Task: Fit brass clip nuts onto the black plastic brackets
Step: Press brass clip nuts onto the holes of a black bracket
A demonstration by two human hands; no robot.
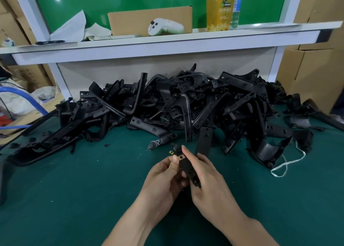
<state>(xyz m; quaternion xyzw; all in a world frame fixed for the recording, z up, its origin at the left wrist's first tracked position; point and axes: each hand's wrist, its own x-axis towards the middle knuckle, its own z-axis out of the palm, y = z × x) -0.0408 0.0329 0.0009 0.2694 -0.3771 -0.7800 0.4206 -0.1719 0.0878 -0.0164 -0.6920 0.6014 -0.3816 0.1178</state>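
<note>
Both hands are at lower centre of the frame, over the green mat [74, 190].

Left hand [163, 178]: fingers are curled under the black plastic bracket [188, 169], with the thumb pressed on top near its upper end. It's a pinch grip.

Right hand [206, 178]: fingers are wrapped round the same bracket from the right, and the index finger reaches up to the bracket's upper end. It has a firm hold.

The bracket runs diagonally between my hands, upper left to lower right. A pale metal tab with a hole sits at its upper end, between my left thumb and right index finger.

The brass clip nut [170, 153] is just above my left thumb tip. I can't tell whether it's lying on the mat or touching a fingertip.

The pile of brackets [186, 104] spans the middle of the frame, against the white back panel.

A loose white cord [284, 163] lies on the mat at right.

On the white shelf [149, 40] across the top:
- cardboard box [149, 16]
- white controller [163, 26] in front of the box
- yellow drink cup [219, 7] with a frog print
- clear water bottle [235, 9] beside the cup, touching it or nearly so

Crumpled paper [70, 27] is at upper left, and a blue tube [28, 100] at the left edge.
</note>
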